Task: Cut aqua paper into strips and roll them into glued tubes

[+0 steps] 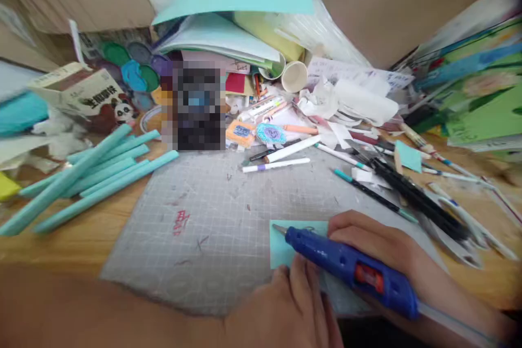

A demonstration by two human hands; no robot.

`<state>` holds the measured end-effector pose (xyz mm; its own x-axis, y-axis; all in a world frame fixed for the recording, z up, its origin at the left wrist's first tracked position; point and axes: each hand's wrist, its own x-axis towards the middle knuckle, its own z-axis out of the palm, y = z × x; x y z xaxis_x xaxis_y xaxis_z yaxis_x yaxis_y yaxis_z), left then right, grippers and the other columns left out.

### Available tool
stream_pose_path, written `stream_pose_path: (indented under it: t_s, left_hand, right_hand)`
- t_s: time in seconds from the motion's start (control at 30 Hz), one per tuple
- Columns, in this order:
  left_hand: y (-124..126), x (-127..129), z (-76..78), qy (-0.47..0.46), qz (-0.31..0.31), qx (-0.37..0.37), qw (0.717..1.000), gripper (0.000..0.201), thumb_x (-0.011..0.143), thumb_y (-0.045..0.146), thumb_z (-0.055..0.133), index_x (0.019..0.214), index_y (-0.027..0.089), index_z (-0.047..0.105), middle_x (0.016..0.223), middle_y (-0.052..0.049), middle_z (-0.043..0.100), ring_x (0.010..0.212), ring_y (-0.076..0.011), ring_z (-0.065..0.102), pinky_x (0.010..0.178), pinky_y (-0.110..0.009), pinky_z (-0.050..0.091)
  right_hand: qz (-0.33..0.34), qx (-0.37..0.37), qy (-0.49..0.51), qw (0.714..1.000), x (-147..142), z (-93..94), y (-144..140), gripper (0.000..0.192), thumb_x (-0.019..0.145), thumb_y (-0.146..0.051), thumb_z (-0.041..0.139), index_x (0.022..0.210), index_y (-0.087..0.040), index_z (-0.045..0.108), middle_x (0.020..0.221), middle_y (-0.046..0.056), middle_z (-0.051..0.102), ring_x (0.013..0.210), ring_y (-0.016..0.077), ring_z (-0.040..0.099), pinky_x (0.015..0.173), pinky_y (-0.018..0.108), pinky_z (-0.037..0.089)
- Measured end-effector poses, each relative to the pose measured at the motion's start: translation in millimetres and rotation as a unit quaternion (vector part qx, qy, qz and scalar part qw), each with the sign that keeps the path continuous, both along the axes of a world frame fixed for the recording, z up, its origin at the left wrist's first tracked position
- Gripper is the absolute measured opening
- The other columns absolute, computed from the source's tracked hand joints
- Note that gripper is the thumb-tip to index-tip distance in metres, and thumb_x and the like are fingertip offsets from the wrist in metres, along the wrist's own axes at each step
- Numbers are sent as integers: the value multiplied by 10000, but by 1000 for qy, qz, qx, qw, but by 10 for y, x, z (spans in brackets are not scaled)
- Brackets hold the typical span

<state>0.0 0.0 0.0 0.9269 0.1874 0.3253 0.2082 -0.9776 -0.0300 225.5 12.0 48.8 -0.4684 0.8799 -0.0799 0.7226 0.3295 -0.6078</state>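
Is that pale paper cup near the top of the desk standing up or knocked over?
Knocked over. The paper cup lies on its side among the clutter, its round open mouth facing the camera, beside a second cup half tucked under the stacked papers.

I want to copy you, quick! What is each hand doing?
Left hand: pressing on the teal paper, holding nothing.
Right hand: closed around the blue glue gun.

Head-worn view, down onto desk (81,239)

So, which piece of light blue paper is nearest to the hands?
The small sheet on the grey mat, under the glue gun; the others lie farther back.
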Motion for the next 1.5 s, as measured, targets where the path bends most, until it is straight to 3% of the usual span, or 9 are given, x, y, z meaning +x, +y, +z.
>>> stream_pose_path:
  t_s: [0.13, 0.33, 0.53, 0.83, 1.13, 1.33, 1.5]
  left_hand:
    - [-15, 4, 24, -1, 7, -10, 1000, 267, 885, 76, 500, 1115, 97, 633, 1013, -167, 728, 702, -206, 694, 627, -309, 604]
    - [9, 29, 105, 4, 4, 29, 1000, 268, 871, 98, 539, 1124, 59, 619, 996, -189, 730, 786, -237, 703, 573, -288, 585]
    - [-13, -13, 20, 16, -2, -7, 1000, 304, 886, 104, 498, 1165, 94, 617, 1084, -188, 710, 738, -218, 707, 653, -318, 609]
    - [-24, -53, -5, 17, -4, -15, 1000, 326, 883, 117, 516, 1199, 96, 596, 1113, -196, 700, 777, -226, 711, 616, -286, 604]
    - [30, -58, -13, 20, -9, 25, 999, 293, 880, 140, 551, 1165, 94, 600, 1067, -183, 719, 893, -258, 714, 610, -272, 600]
    - [80, -56, 68, 18, -19, 47, 999, 278, 890, 165, 568, 1153, 79, 598, 1039, -183, 727, 920, -263, 712, 655, -297, 608]
    - [163, -17, 201, 24, -41, 85, 995, 243, 891, 123, 558, 1126, 70, 593, 1022, -161, 734, 876, -244, 725, 600, -266, 601]
  right_hand:
    - [-9, -3, -20, 1000, -16, 21, -72, 180, 924, -152, 434, 911, -242, 589, 991, 21, 603, 816, 147, 635, 676, 244, 473]
    - [7, 33, -52, 998, -14, 20, -89, 123, 941, -216, 446, 876, -220, 550, 886, 21, 563, 678, 145, 587, 600, 274, 450]
    - [9, 24, -78, 997, -12, 86, -103, 143, 959, -213, 436, 832, -213, 501, 825, 2, 519, 630, 129, 545, 565, 278, 396]
    - [-4, 36, -66, 997, 11, 65, -121, 190, 952, -241, 427, 763, -225, 438, 768, -19, 492, 582, 117, 512, 511, 258, 330]
    - [-19, 65, -67, 995, 48, 57, -152, 174, 928, -220, 455, 759, -234, 413, 756, -33, 481, 557, 116, 493, 505, 254, 311]
    - [-26, 69, -64, 995, 113, 34, -199, 187, 950, -257, 453, 766, -237, 427, 758, -37, 485, 561, 118, 501, 515, 258, 325]
    - [-31, 72, -73, 994, 163, 70, -213, 186, 937, -263, 465, 757, -234, 428, 754, -28, 498, 564, 122, 504, 508, 262, 331]
